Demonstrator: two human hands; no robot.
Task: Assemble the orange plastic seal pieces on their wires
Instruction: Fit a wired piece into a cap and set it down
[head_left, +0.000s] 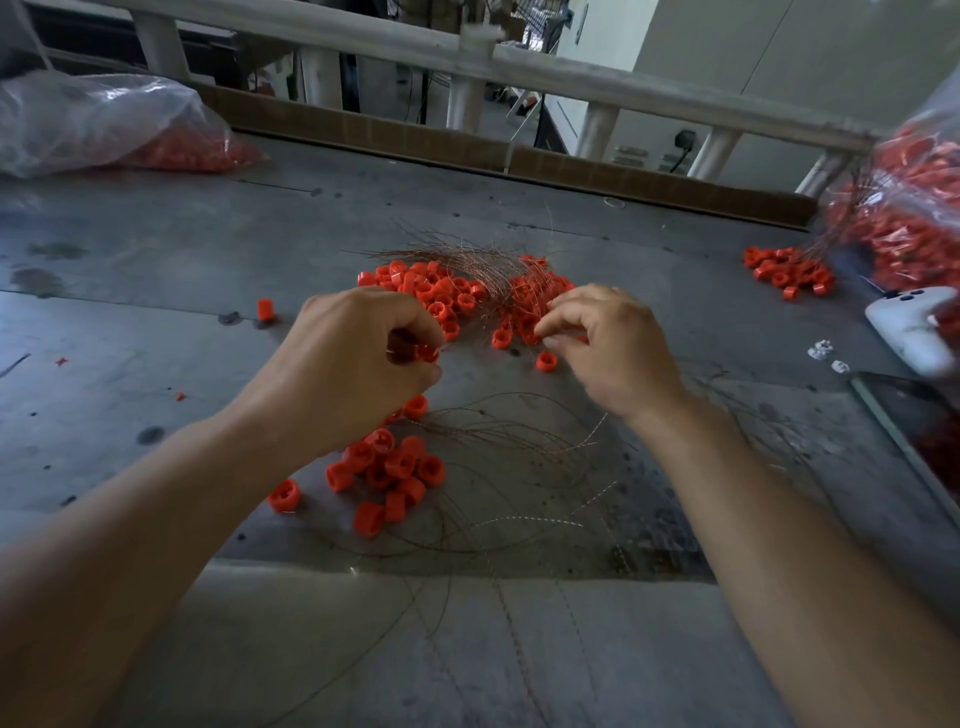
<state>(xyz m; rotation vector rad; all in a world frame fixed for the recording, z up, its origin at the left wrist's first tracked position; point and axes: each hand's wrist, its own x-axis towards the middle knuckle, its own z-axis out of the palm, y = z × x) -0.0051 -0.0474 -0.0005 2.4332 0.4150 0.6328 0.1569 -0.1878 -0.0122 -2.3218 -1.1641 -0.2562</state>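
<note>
A big heap of orange seal pieces (441, 296) lies in the middle of the grey table (156, 249), with a bundle of thin coppery wires (467, 260) fanning out over its far side. The left hand (363, 358) sits just in front of the heap's left edge, its fingers curled tight and pinching one orange piece (428, 354) between fingertips and thumb. The right hand (608, 343) reaches to the heap's right edge with its fingers bent down among the pieces; I cannot tell whether it grips a piece or a wire.

A lone piece (546, 360) lies just in front of the heap, between the two hands. Nearer than the heap, under the left wrist, is a smaller pile of pieces (389, 467) with loose wires (519, 457) trailing off to its right. Left of the heap one piece (265, 310) stands upright by itself. Well to the right of the heap is a little cluster (789, 273), beside a clear bag (914, 208) stuffed with orange parts, and a white phone (909, 327) lies just in front of that bag. Far to the left and behind the heap lies another plastic bag (104, 124), partly filled with orange pieces. Behind the heap a pale railing (571, 67) runs past the table's far edge.
</note>
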